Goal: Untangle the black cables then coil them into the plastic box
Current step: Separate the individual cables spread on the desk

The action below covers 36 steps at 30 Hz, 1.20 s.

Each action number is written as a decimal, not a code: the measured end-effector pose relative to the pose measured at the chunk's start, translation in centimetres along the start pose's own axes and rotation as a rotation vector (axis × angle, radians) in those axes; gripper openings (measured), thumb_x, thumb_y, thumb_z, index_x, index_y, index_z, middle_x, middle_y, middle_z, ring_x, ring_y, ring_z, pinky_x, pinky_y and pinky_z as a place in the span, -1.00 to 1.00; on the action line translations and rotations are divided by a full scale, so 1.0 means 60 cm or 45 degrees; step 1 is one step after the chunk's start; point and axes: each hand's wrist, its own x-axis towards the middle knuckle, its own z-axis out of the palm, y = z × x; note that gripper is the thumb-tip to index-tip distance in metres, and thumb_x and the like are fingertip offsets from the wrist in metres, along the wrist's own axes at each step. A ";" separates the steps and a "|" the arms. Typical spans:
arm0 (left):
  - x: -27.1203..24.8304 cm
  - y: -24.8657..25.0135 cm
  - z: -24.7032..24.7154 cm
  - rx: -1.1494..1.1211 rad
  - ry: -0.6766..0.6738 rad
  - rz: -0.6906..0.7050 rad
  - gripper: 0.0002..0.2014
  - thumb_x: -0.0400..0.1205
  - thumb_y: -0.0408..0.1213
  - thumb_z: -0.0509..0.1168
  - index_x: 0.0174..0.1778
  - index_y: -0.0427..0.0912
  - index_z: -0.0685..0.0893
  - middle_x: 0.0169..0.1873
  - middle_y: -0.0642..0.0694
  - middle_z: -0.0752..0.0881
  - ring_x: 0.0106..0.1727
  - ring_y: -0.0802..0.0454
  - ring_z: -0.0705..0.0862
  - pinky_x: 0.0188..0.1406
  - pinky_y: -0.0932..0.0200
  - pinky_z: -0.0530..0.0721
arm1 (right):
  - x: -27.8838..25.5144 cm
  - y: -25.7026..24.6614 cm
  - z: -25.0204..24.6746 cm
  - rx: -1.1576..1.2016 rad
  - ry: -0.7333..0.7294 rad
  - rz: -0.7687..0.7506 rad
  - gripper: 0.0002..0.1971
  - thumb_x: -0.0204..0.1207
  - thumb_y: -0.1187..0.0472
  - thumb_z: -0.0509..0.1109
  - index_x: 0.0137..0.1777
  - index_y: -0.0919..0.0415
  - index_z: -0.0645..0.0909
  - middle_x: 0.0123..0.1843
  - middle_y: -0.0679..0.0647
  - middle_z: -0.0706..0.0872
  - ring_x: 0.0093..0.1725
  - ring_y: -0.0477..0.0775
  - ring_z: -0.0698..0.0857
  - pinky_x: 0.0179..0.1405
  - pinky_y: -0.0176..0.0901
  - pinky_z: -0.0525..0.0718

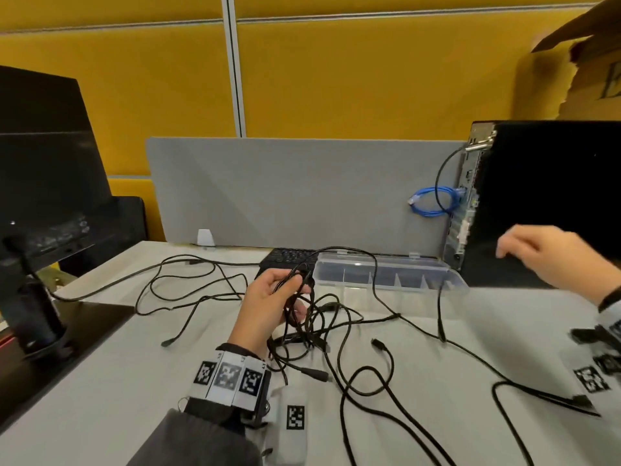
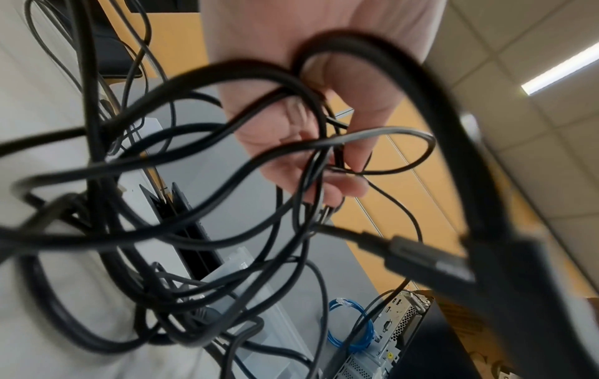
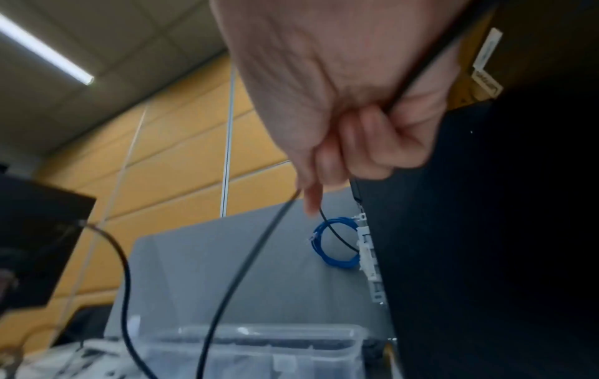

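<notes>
My left hand (image 1: pixel 268 297) is raised over the desk middle and grips a bundle of looped black cables (image 1: pixel 312 327); in the left wrist view its fingers (image 2: pixel 343 159) curl round several strands of the tangle (image 2: pixel 194 164). More loops hang from it onto the desk. Behind them lies the clear plastic box (image 1: pixel 386 274) with dividers, seen too in the right wrist view (image 3: pixel 259 343). My right hand (image 1: pixel 551 253) is lifted at the right in front of the tower; its curled fingers (image 3: pixel 372 143) hold one black cable (image 3: pixel 246 269) that runs down toward the desk.
A black monitor (image 1: pixel 43 179) stands at the left, a black PC tower (image 1: pixel 544 196) at the right with a blue cable coil (image 1: pixel 433 201) beside it. A keyboard (image 1: pixel 289 257) lies against the grey divider panel (image 1: pixel 302 190). Loose black cables (image 1: pixel 188 290) sprawl over the white desk.
</notes>
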 end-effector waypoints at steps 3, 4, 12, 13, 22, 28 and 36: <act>-0.006 0.004 0.004 -0.049 -0.065 0.006 -0.93 0.62 -0.37 0.28 -0.03 -0.26 0.63 -0.24 -0.17 0.80 -0.39 0.01 0.75 -0.41 0.20 0.74 | -0.017 -0.030 0.017 -0.485 -0.160 0.031 -0.57 0.59 -0.15 0.08 0.37 -0.02 0.47 0.11 0.06 0.63 0.12 0.10 0.59 0.09 -0.01 0.58; -0.008 0.004 0.005 -0.057 -0.094 -0.002 -0.92 0.60 -0.35 0.29 -0.03 -0.24 0.65 -0.20 -0.18 0.82 -0.31 -0.03 0.78 -0.33 0.17 0.76 | -0.019 -0.059 0.017 -0.477 -0.108 -0.049 -0.47 0.54 -0.26 0.01 0.42 -0.07 0.41 0.20 0.04 0.60 0.23 0.11 0.54 0.19 0.09 0.54; -0.020 0.011 0.023 -0.142 -0.398 -0.117 -0.72 0.58 -0.18 0.20 0.13 -0.23 0.61 -0.03 -0.19 0.81 -0.19 -0.09 0.80 -0.19 0.07 0.77 | -0.055 -0.264 0.058 0.403 -0.347 -0.556 -0.72 0.67 0.01 0.12 -0.10 0.12 0.58 -0.34 -0.12 0.57 -0.34 -0.21 0.52 -0.25 -0.33 0.45; -0.019 0.013 0.021 -0.139 -0.397 -0.115 -0.73 0.60 -0.20 0.19 0.14 -0.24 0.60 -0.06 -0.18 0.81 -0.26 -0.08 0.80 -0.21 0.07 0.78 | -0.052 -0.261 0.056 0.484 -0.331 -0.548 -0.69 0.67 0.04 0.12 -0.17 0.14 0.59 -0.40 -0.12 0.52 -0.41 -0.20 0.45 -0.35 -0.43 0.39; -0.025 0.021 0.007 0.094 -0.511 -0.071 -0.82 0.50 -0.51 0.30 -0.01 -0.26 0.60 -0.33 -0.08 0.76 -0.17 -0.03 0.77 0.09 0.00 0.70 | -0.035 -0.217 0.056 1.127 -0.085 -0.189 -0.64 0.66 0.06 0.12 -0.26 0.23 0.57 -0.66 -0.18 0.34 -0.64 -0.20 0.33 -0.57 -0.45 0.27; -0.025 0.018 0.009 0.030 -0.461 -0.091 -0.76 0.56 -0.61 0.20 0.04 -0.27 0.64 -0.31 -0.12 0.79 -0.20 0.00 0.79 -0.28 0.24 0.75 | -0.039 -0.202 0.072 1.142 0.063 -0.161 -0.65 0.66 0.06 0.14 -0.27 0.17 0.62 -0.58 -0.09 0.40 -0.61 -0.18 0.31 -0.53 -0.36 0.30; -0.026 0.012 0.019 -0.170 -0.499 -0.134 -0.64 0.38 -0.49 0.29 0.12 -0.30 0.60 -0.28 -0.11 0.78 -0.22 -0.02 0.78 -0.25 0.17 0.78 | -0.036 -0.193 0.070 0.818 0.101 -0.343 -0.78 0.65 0.06 0.16 -0.01 -0.07 0.66 -0.46 -0.10 0.56 -0.48 -0.23 0.48 -0.45 -0.49 0.39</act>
